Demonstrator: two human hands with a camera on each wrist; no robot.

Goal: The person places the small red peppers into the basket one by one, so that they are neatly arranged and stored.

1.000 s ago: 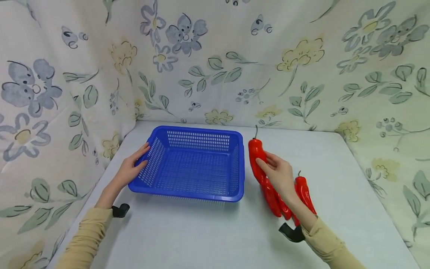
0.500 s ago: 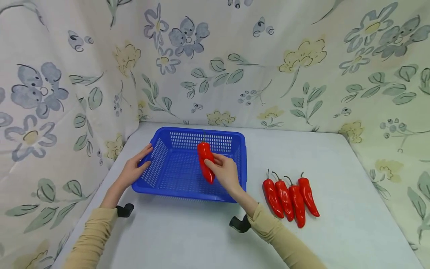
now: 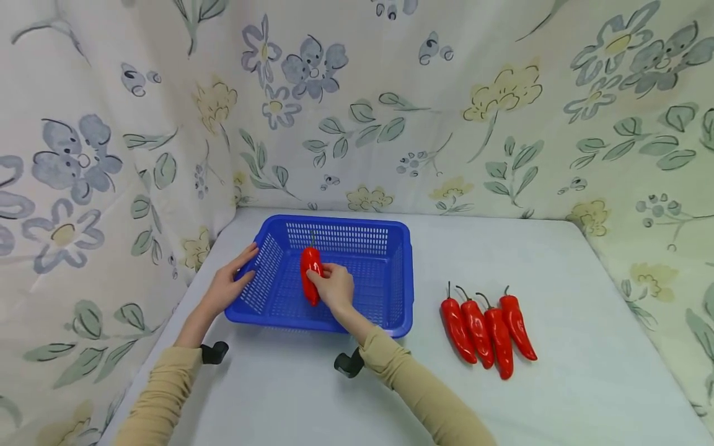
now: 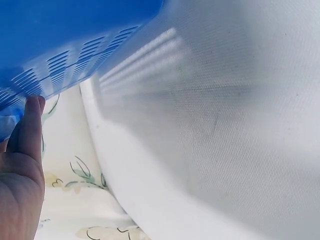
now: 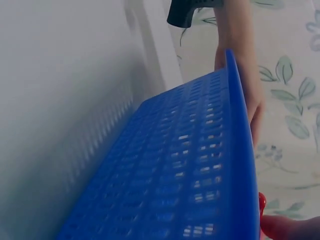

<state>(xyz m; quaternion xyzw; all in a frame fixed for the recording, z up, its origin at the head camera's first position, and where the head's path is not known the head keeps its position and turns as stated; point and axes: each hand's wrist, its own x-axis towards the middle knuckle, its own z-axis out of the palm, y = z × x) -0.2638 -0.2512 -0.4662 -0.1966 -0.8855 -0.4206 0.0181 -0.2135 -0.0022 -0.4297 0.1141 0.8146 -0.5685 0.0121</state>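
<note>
A red chili pepper (image 3: 310, 275) with a thin stem is in my right hand (image 3: 336, 286), pinched between thumb and fingers. Hand and pepper are over the inside of a blue perforated plastic basket (image 3: 365, 218), left of its middle. Whether the pepper touches the basket floor cannot be told. My left hand (image 3: 225, 284) holds the basket's left rim; in the left wrist view its fingers (image 4: 33, 122) lie along the slotted outer wall. In the right wrist view, the basket wall hides most of the right hand and the pepper (image 5: 262, 201).
Several more red chili peppers (image 3: 478, 333) lie side by side on the white table (image 3: 535, 260), right of the basket. A floral curtain (image 3: 424, 130) hangs behind and at both sides. Black wrist mounts (image 3: 349, 363) stick out from both wrists.
My right hand has carried the pepper left from beside the other peppers, over the basket's right rim, then further left and lower inside. The left hand has stayed at the left rim.
</note>
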